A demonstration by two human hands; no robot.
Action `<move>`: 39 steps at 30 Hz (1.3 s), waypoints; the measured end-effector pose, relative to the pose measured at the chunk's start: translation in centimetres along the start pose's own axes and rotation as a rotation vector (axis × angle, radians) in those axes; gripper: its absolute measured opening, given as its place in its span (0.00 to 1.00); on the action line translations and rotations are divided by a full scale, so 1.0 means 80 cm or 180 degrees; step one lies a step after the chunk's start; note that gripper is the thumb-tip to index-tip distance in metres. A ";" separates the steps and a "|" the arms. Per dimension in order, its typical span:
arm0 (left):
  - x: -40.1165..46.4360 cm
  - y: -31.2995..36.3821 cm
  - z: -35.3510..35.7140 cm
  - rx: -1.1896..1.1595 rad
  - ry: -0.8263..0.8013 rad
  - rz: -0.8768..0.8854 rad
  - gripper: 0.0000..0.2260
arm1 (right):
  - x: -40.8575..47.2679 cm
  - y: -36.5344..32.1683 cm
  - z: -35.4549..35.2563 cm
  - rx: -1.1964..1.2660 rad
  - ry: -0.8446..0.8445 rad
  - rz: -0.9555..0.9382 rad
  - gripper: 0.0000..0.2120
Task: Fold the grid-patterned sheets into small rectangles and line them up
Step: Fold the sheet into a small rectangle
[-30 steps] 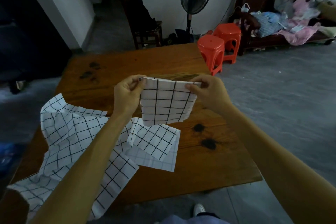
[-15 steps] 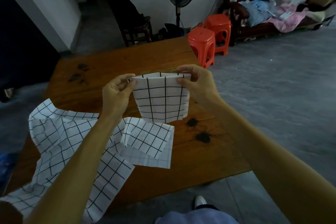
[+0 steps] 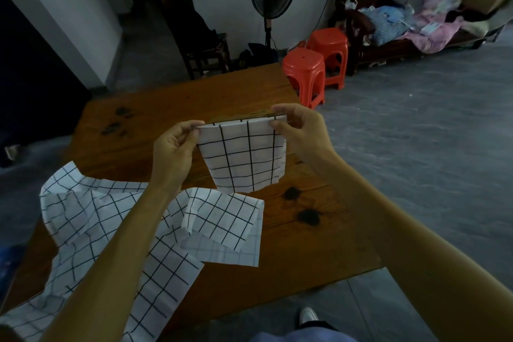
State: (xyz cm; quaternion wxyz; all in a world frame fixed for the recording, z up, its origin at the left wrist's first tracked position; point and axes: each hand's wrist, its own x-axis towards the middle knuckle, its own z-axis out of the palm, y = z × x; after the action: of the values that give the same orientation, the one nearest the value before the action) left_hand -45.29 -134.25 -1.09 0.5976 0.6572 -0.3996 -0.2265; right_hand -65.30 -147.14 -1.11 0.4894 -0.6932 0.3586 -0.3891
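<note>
Bare table (image 3: pixel 172 108) beyond the loose grid sheets (image 3: pixel 116 230), open all the way to the far edge. Bare wood also right of the sheets, marked only by flat dark stains (image 3: pixel 308 216). Near-left corner smothered by crumpled sheets. Two red stools (image 3: pixel 305 75) just off the far-right corner.

Matt cloth sheet (image 3: pixel 244 158), glossy wooden table (image 3: pixel 177 103), plastic stools (image 3: pixel 304 69)

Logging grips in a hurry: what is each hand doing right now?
Left hand: pinches the top left corner of the folded grid sheet, held above the table.
Right hand: pinches its top right corner.
</note>
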 end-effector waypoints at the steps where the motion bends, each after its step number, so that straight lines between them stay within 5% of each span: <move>1: 0.000 0.000 0.000 -0.0007 -0.0003 0.0000 0.10 | 0.000 -0.001 0.000 0.0009 0.0000 -0.0018 0.11; 7: 0.002 -0.001 0.001 0.0313 -0.0051 0.0034 0.09 | 0.003 -0.004 0.000 -0.0018 0.0072 -0.0098 0.12; 14: 0.002 0.019 0.048 0.1840 -0.0715 0.1081 0.19 | 0.005 -0.009 0.012 -0.0302 -0.0155 -0.0461 0.13; 23: 0.008 0.034 0.061 0.1319 -0.0628 0.1059 0.08 | 0.008 -0.019 0.014 -0.0417 -0.0292 -0.0720 0.15; 39: 0.011 0.027 0.046 0.1566 -0.0494 0.1117 0.07 | 0.009 -0.015 0.019 -0.0518 -0.0341 -0.0653 0.13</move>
State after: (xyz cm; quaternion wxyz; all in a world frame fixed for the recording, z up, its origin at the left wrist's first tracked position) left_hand -48.19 -137.07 0.47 0.4183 0.6838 -0.5942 -0.0659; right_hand -63.52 -146.85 -0.18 0.4076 -0.7834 0.2896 -0.3691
